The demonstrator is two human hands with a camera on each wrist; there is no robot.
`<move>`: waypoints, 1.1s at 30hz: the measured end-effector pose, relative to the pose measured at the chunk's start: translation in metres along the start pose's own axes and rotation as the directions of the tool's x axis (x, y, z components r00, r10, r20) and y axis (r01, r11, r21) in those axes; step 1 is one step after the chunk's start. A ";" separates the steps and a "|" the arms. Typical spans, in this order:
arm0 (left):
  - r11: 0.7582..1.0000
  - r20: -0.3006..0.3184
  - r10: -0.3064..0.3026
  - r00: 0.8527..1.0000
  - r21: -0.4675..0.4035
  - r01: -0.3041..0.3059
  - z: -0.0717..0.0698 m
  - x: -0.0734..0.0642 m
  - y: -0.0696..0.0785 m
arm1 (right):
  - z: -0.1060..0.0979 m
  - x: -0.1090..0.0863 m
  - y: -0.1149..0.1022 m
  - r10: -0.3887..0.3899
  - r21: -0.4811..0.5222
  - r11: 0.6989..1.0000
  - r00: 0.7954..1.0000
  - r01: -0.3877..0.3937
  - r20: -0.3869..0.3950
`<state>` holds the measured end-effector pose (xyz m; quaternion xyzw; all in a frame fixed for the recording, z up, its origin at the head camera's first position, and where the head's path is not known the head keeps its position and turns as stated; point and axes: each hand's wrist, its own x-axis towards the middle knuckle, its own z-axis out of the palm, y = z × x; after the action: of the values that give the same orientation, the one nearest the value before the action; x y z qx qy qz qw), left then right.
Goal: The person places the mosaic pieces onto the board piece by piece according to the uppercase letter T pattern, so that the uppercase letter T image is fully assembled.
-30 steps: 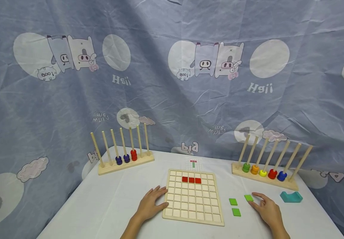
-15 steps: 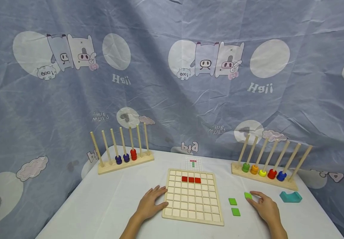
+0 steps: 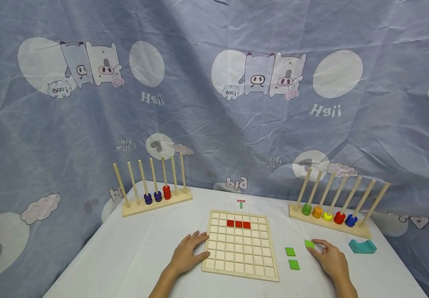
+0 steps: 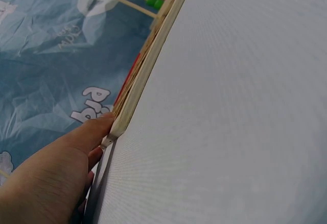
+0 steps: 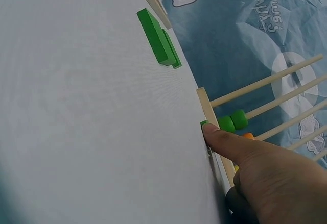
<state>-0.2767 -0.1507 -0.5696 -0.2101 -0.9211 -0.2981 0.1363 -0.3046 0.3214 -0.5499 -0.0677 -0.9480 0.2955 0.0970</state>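
In the head view my left hand (image 3: 186, 254) touches the left edge of a wooden grid board (image 3: 205, 270), thumb and fingertips against its frame. The left wrist view shows its thumb (image 4: 92, 129) at the board's edge. A row of three red tiles (image 3: 238, 224) sits in the board's second row. On the right, my right hand (image 3: 331, 258) pinches a green tile (image 3: 308, 243) between thumb and index finger, at the table surface. Most of that tile is hidden by the thumb in the right wrist view. Two loose green tiles (image 3: 290, 251) lie between this hand and the board.
A small pattern card (image 3: 241, 204) with a red and green T lies behind the board. Wooden peg racks with coloured beads stand at back left (image 3: 158, 207) and back right (image 3: 329, 224). A teal curved block (image 3: 362, 247) lies right of my right hand on the white tabletop (image 3: 125, 256).
My right index finger has drawn in against the green tile, which has shifted slightly away from me and turned a little. My left hand and the board have stayed put.
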 end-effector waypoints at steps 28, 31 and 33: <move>1.000 -0.004 0.000 1.000 0.006 0.000 0.001 -0.001 0.000 | 0.009 -0.007 -0.011 0.009 0.045 0.999 0.999 -0.007 -0.041; 1.000 0.001 -0.004 1.000 0.009 0.004 0.001 -0.001 0.000 | 0.012 -0.008 -0.017 -0.003 0.044 0.999 1.000 0.005 -0.030; 1.000 0.003 -0.005 1.000 0.007 0.005 0.001 -0.001 0.000 | 0.014 -0.010 -0.021 -0.020 0.046 0.999 0.999 0.021 -0.027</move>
<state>-0.2758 -0.1506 -0.5708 -0.2077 -0.9229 -0.2949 0.1347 -0.3000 0.2943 -0.5506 -0.0597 -0.9401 0.3155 0.1143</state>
